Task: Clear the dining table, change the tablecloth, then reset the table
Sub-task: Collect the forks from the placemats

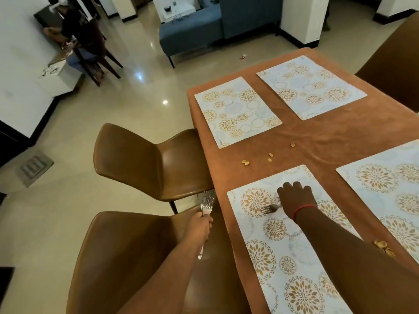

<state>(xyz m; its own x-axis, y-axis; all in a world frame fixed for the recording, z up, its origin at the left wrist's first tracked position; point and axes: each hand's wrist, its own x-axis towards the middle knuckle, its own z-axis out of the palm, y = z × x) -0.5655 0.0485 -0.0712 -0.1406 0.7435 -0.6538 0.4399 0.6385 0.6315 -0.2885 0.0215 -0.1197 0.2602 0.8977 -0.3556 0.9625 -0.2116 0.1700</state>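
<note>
The dining table carries a brown tablecloth (317,143) with several pale floral placemats on it. My left hand (199,227) hangs off the table's left edge and grips a bundle of forks (207,205), tines pointing away from me. My right hand (294,198) reaches over the nearest placemat (267,257) and holds a single fork (269,209) whose tines point left, low against the mat. Its handle is hidden under the hand. Nut shells (269,155) lie scattered on the cloth between the mats, and more shells (384,245) lie by my right forearm.
Two brown leather chairs (140,159) stand along the table's left side, the nearer chair (127,257) under my left arm. Another placemat (235,112) and a far placemat (310,87) lie beyond. A person sits on a chair (99,53) at the back left; a blue sofa (192,30) stands behind.
</note>
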